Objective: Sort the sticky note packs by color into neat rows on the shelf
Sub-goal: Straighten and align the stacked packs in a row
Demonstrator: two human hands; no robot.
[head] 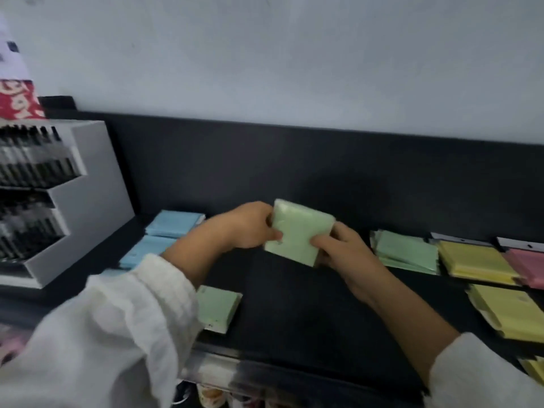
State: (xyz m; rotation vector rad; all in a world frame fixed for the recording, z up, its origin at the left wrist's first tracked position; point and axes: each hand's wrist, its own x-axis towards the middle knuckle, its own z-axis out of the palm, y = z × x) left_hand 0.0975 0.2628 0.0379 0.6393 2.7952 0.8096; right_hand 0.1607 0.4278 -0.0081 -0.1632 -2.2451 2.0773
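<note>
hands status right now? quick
Left hand: closed on the green sticky note pack, gripping its left edge.
Right hand: closed on the same pack's lower right corner.

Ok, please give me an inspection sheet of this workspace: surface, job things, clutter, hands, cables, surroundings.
Surface: black shelf, bare in the middle.
Job's things: green pack held up; blue packs left; green stack, yellow packs and pink pack right; single green pack near front edge.
Clutter: nothing seen.
Grippers: left hand and right hand, both with a grip on the green pack.
Cables: nothing seen.
Surroundings: grey display rack left, white wall behind.
</note>
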